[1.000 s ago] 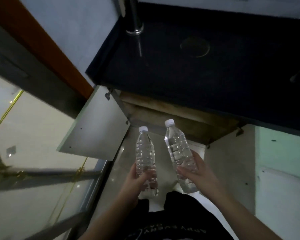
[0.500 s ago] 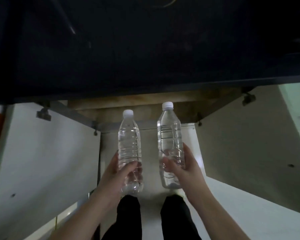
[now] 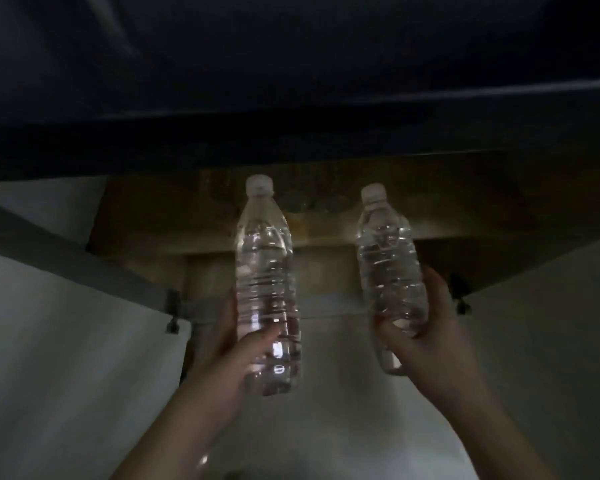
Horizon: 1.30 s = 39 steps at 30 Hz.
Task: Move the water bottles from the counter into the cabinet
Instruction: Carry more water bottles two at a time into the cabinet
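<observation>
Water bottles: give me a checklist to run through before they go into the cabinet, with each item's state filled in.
1. Left hand grips left bottle: ok.
2. Right hand grips right bottle: ok.
3. Caps on both bottles: ok.
4. Left cabinet door swung open: ok.
5. Bottles apart, not touching: ok.
6. Free room on the cabinet shelf: cannot tell, too dark; faint round shapes between the caps may be things already stored there.

No words or numbers can be read here. The two bottles (image 3: 264,271) (image 3: 388,258) are clear and show no labels. The picture is dark and blurry, so any small print is lost.
</observation>
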Tool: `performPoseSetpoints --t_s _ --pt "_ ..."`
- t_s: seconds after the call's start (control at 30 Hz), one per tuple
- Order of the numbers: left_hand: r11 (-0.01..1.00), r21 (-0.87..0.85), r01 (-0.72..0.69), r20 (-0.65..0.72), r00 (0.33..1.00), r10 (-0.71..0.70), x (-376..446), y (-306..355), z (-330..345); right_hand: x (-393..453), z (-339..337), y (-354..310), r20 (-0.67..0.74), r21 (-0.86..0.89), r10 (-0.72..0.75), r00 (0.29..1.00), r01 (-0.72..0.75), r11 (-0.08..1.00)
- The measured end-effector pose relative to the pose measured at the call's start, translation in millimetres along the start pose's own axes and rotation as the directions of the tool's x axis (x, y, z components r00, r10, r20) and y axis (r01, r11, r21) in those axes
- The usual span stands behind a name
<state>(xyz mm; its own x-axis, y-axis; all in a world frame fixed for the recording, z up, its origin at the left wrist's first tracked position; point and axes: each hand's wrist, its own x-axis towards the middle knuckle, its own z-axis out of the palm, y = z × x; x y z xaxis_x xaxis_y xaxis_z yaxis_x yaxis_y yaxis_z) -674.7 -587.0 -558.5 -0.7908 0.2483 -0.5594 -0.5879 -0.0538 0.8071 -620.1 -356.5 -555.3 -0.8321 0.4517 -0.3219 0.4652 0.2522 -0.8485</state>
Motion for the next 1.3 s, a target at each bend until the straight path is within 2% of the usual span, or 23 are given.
performPoseSetpoints --t_s 0.13,0.23,0.47,0.53,0.63,0.73,0.83,0.97,1.1,1.2,1.3 --pt "0.973 0.146 -0.177 -0.042 0.982 0.185 45.5 5.6 -5.1 47.1 12.6 -6.0 -0.091 -0.207 -0.181 0.979 0.159 0.965" --pt "0.913 0.287 -0.291 -0.057 0.946 0.320 64.2 18.1 -5.1 76.2 22.8 -15.1 -0.165 -0.380 -0.251 0.954 0.173 0.909" --pt "0.827 0.454 -0.332 -0.201 0.866 0.458 99.6 47.1 -17.1 129.5 30.4 -21.5 -0.283 -0.608 -0.393 0.875 0.153 0.779" --pt "0.826 0.448 -0.342 -0.196 0.864 0.464 108.3 58.8 -21.1 138.8 37.7 -19.7 -0.300 -0.622 -0.444 0.844 0.180 0.762" --pt "0.726 0.589 -0.355 -0.151 0.834 0.531 119.0 76.4 -25.5 147.6 50.2 -12.6 -0.311 -0.667 -0.415 0.855 0.115 0.736" --pt "0.602 0.735 -0.311 -0.111 0.821 0.560 125.2 92.0 -22.5 153.0 60.7 -7.5 -0.334 -0.751 -0.454 0.826 0.059 0.658" --pt "0.405 0.882 -0.240 -0.083 0.768 0.635 134.8 97.0 -16.0 154.8 69.0 -6.5 -0.338 -0.803 -0.517 0.786 0.045 0.594" --pt "0.185 0.981 -0.059 -0.091 0.703 0.706 147.8 101.1 -5.0 156.0 69.2 -11.3 -0.322 -0.830 -0.510 0.798 0.021 0.557" --pt "0.084 0.996 0.034 -0.086 0.647 0.758 160.5 104.7 6.4 156.5 69.3 -12.7 -0.292 -0.874 -0.484 0.825 -0.025 0.484" --pt "0.093 0.991 0.100 -0.135 0.623 0.771 168.0 101.3 13.4 157.2 73.3 -12.4 -0.316 -0.876 -0.497 0.809 -0.047 0.480" --pt "0.085 0.994 0.073 -0.112 0.594 0.797 172.8 96.9 14.7 161.0 72.1 -9.1 -0.314 -0.865 -0.488 0.814 -0.033 0.501"
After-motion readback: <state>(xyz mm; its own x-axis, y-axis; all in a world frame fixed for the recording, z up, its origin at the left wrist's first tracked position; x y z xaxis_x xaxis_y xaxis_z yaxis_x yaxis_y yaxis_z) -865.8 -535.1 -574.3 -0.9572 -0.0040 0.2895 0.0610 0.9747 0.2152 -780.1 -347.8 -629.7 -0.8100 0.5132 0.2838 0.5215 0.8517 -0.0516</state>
